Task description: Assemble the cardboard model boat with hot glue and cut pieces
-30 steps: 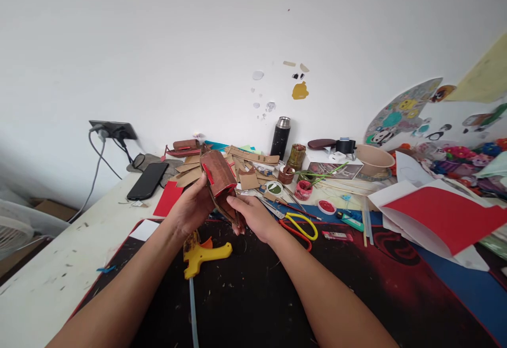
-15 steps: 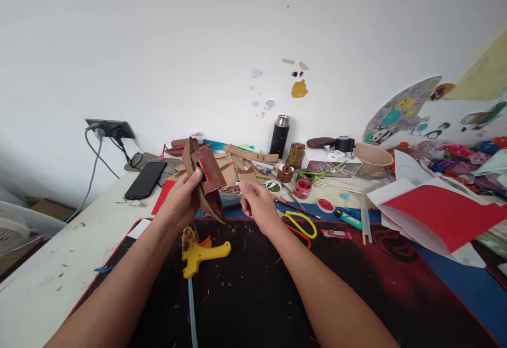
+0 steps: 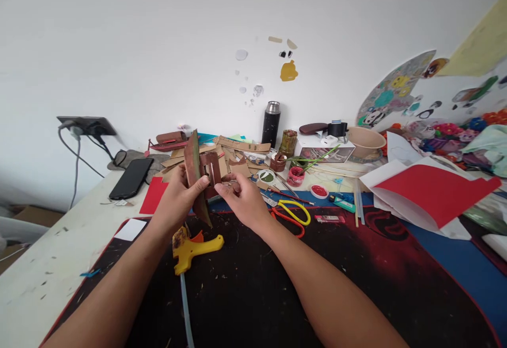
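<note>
A brown cardboard model boat (image 3: 192, 160) with a green edge is held on its side, above the back edge of the black desk mat. My left hand (image 3: 181, 192) grips its hull from the left, thumb across the front. At the boxy cabin on its right side, my right hand (image 3: 246, 200) pinches the edge between thumb and fingers; the fingertips are partly hidden. Below the boat lies a yellow hot glue gun (image 3: 194, 253) with a glue stick (image 3: 186, 308) trailing from it.
Behind my hands are cardboard scraps (image 3: 241, 168), a black flask (image 3: 271, 123) and paint jars (image 3: 296, 176). Yellow-and-red scissors (image 3: 295, 212) lie right of my right hand. A phone (image 3: 131, 179) rests at left; red and white paper (image 3: 435, 195) stands at right.
My right hand has moved left to the boat's cabin, where it was apart before. The boat has turned more upright in my left hand. The whole view has shifted slightly.
</note>
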{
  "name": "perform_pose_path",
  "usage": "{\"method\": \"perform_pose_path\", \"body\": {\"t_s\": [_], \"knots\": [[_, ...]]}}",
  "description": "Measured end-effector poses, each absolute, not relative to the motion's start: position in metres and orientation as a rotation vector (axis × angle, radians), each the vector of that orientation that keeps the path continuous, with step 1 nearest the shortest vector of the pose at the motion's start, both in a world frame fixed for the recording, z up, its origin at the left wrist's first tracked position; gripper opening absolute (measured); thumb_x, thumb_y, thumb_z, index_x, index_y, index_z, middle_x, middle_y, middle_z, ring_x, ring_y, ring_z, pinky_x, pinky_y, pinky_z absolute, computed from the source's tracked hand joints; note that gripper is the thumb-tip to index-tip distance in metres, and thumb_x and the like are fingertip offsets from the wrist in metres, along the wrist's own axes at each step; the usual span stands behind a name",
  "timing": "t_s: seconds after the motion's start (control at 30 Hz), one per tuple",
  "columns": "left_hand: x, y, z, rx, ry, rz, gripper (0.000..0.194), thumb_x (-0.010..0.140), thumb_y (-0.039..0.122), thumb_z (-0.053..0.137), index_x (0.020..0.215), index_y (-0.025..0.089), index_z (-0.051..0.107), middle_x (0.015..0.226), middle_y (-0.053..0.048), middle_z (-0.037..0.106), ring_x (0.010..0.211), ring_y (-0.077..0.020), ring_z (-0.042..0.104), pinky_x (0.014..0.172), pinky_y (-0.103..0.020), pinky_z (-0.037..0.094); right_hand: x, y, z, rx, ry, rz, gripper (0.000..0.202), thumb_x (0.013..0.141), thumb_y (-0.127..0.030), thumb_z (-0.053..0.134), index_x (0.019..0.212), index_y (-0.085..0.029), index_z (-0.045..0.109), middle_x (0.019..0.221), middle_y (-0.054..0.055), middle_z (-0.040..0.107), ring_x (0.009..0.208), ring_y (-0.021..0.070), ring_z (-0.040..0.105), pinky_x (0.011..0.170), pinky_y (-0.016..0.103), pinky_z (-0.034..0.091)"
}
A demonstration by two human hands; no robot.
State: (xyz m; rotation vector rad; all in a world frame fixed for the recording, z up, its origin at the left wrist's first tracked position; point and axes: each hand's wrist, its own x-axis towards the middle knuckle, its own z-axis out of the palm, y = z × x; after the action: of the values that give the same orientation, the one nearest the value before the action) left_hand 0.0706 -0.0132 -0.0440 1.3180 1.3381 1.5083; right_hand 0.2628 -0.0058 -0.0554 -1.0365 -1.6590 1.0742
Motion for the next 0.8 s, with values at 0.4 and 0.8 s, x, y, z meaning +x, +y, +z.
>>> {"method": "perform_pose_path", "body": {"t_s": [0.4, 0.8], "knots": [[0.072, -0.0139, -0.0458, 1.426, 1.353, 1.483, 0.061, 0.079, 0.051, 0.09, 0.126, 0.024, 0.062, 0.126, -0.009, 0.072, 0.125, -0.0356, 0.066, 0.101, -0.044, 0.053, 0.2633, -0.0067, -0.0517, -1.078, -1.625, 1.16, 0.035, 0.094, -0.056, 0.072, 0.109, -0.025, 0.066, 0.068, -0.004, 0.057, 0.062, 0.0175, 0.054, 0.059, 0.031, 0.035], [0.073, -0.0131, -0.0461, 1.315, 1.337, 1.511, 0.061, 0.073, 0.047, 0.094, 0.122, 0.022, 0.065, 0.122, -0.01, 0.075, 0.121, -0.0359, 0.068, 0.099, -0.044, 0.055, 0.2628, -0.003, -0.057, -1.031, -1.599, 1.198, 0.033, 0.095, -0.055, 0.073, 0.108, -0.025, 0.066, 0.073, -0.002, 0.064, 0.068, 0.0187, 0.06, 0.063, 0.03, 0.041]]}}
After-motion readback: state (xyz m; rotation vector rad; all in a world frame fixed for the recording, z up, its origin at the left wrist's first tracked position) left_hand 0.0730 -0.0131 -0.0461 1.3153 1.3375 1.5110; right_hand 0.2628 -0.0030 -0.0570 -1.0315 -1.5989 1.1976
